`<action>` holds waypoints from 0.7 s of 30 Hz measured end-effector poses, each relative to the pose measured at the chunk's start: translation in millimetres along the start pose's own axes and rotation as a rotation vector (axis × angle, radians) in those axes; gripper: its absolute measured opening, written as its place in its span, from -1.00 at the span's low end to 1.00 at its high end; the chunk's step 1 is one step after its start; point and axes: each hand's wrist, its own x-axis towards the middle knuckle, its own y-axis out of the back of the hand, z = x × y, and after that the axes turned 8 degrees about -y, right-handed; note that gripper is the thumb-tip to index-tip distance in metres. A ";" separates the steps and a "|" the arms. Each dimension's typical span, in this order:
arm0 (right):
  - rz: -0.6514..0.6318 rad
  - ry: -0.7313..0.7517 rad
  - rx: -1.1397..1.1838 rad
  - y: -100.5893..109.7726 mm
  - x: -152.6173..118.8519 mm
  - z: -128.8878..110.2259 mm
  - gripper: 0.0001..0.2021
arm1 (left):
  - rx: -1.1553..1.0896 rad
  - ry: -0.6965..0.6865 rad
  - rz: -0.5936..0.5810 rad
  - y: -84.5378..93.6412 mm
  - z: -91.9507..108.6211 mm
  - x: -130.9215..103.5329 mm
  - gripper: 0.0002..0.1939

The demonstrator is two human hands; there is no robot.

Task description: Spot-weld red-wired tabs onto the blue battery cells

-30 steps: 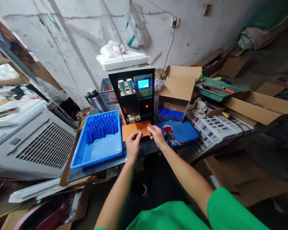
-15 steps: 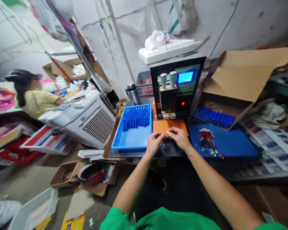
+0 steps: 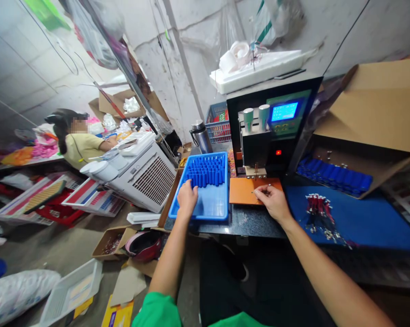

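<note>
My left hand point(image 3: 187, 197) is over the left side of the blue tray point(image 3: 213, 214), beside the rows of blue cylinders point(image 3: 206, 170); its fingers are bent and what they may hold is hidden. Over the front right of the orange plate point(image 3: 242, 191), my right hand point(image 3: 271, 200) pinches something too small to make out. The black machine point(image 3: 255, 152) with a lit blue screen point(image 3: 284, 111) stands behind the plate. To the right, a bundle of red and black wires point(image 3: 320, 211) lies on a blue mat point(image 3: 378, 222).
An open cardboard box point(image 3: 378, 104) with more blue cylinders stands at the right. Behind the tray is a metal flask point(image 3: 201, 137). A grey-white air cooler point(image 3: 150, 177) stands at left, and beyond it a person point(image 3: 80, 143) sits at another table.
My hands, which were together in front of the orange plate, have parted. The left has moved left to the tray; the right stays near the plate. The view has shifted a little.
</note>
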 end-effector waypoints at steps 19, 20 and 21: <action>-0.014 0.023 -0.021 -4.3 -0.7 2.3 -0.50 | 0.356 0.179 -0.139 -28.9 -9.0 41.2 -0.55; -0.014 0.021 -0.019 -4.1 -0.9 1.6 -0.50 | 0.349 0.195 -0.144 -28.7 -7.7 41.7 -0.54; -0.016 0.018 -0.016 -4.0 -1.1 0.7 -0.49 | 0.342 0.211 -0.149 -28.2 -6.7 42.3 -0.53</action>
